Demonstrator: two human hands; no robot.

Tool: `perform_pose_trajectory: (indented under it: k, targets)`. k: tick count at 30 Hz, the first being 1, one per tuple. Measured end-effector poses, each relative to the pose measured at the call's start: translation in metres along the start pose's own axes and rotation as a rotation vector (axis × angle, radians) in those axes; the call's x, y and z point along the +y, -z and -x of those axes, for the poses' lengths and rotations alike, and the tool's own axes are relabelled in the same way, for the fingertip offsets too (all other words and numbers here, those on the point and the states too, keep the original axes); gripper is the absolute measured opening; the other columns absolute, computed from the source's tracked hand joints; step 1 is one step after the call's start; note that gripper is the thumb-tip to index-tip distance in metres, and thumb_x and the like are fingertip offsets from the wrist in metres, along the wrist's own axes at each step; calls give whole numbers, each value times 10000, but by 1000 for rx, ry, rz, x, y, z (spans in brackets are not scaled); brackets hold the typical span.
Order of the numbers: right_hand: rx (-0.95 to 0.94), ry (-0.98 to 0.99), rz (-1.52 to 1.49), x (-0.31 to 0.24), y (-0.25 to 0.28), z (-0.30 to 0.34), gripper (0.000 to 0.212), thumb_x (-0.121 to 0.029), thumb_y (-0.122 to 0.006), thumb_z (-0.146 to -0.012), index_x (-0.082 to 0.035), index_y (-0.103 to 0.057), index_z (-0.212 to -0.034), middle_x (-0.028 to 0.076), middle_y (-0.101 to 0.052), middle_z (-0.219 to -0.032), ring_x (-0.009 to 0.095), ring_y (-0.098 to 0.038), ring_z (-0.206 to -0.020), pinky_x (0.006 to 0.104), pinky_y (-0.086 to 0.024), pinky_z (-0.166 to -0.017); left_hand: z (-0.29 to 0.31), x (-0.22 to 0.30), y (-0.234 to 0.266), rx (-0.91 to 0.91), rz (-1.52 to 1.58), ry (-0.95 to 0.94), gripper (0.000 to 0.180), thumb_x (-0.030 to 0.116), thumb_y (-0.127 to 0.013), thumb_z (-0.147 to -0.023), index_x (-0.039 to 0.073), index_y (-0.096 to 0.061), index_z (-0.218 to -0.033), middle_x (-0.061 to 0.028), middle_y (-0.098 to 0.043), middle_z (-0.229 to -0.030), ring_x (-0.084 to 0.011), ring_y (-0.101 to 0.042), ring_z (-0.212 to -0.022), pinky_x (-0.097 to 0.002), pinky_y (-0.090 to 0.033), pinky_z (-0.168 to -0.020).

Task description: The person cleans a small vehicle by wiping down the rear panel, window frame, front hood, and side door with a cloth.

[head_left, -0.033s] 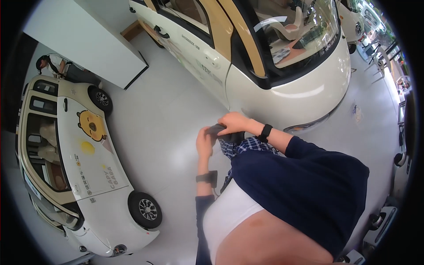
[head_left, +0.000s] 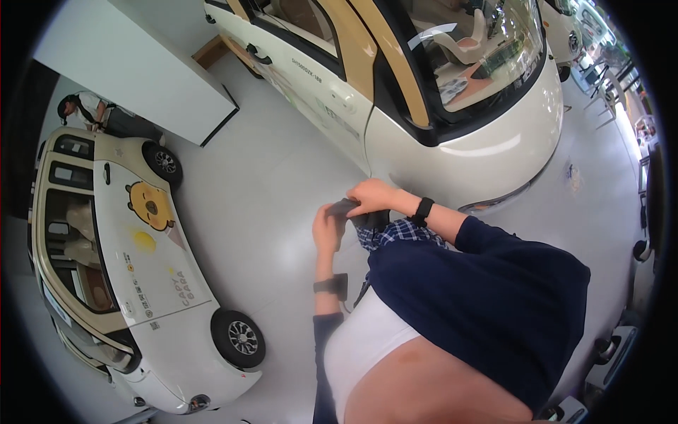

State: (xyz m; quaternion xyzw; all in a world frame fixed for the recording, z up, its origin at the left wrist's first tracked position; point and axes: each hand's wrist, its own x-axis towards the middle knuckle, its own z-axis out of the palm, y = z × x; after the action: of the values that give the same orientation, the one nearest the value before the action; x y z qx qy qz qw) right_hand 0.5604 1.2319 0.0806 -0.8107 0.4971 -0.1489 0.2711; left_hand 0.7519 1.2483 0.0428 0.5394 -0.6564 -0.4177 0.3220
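Observation:
Both hands meet in front of my waist on a dark grey cloth (head_left: 342,207). My left hand (head_left: 327,227) grips its left end, fingers bent over the edge. From the other side, my right hand (head_left: 372,196) pinches the cloth between thumb and fingers, its back turned upward. The cloth's lower part drops into the dark area behind my right wrist, so its full shape is hidden. Blue checked fabric (head_left: 402,232) shows just below the hands, next to my navy top. A black band (head_left: 424,210) circles my right wrist and a dark band (head_left: 330,285) my left forearm.
Ahead to the right stands a cream and tan car (head_left: 466,166), its front close beyond my hands. A white car (head_left: 159,283) with a cartoon animal is on the left. Another person (head_left: 92,113) leans behind it, near a white partition (head_left: 141,71). Grey floor (head_left: 275,184) lies between the cars.
The whole view has shifted slightly, so the left car sits a little further right and lower. Both hands keep their hold on the grey cloth, nearly unmoved.

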Motion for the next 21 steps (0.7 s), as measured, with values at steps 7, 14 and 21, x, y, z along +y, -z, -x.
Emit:
perform_pose_trajectory:
  k: [7, 14, 21]
  targets:
    - [183, -25, -99, 0, 10, -77, 309, -366, -576, -757, -58, -546, -755, 133, -579, -650, 339, -558, -624, 426, -420, -562, -80, 3, 49, 150, 100, -19, 221, 100, -426, -843, -7, -527, -1009, -110, -582, -921, -204, -546, -866, -302, -426, -769]
    - [479, -74, -156, -21, 46, -75, 295, -341, -512, -833, -57, -541, -758, 117, -590, -788, 329, -544, -730, 408, -412, -610, -142, 34, 55, 32, 142, -120, 200, 79, -421, -867, -15, -538, -999, -59, -569, -874, -125, -519, -778, -256, -420, -707]
    - [976, -218, 6, -23, 56, -60, 191, -189, -612, -767, -14, -557, -821, 116, -559, -868, 302, -524, -814, 362, -427, -694, -189, 77, 7, -345, 272, -298, 311, 7, -369, -786, -15, -517, -1058, -149, -559, -965, -242, -535, -877, -309, -414, -792]
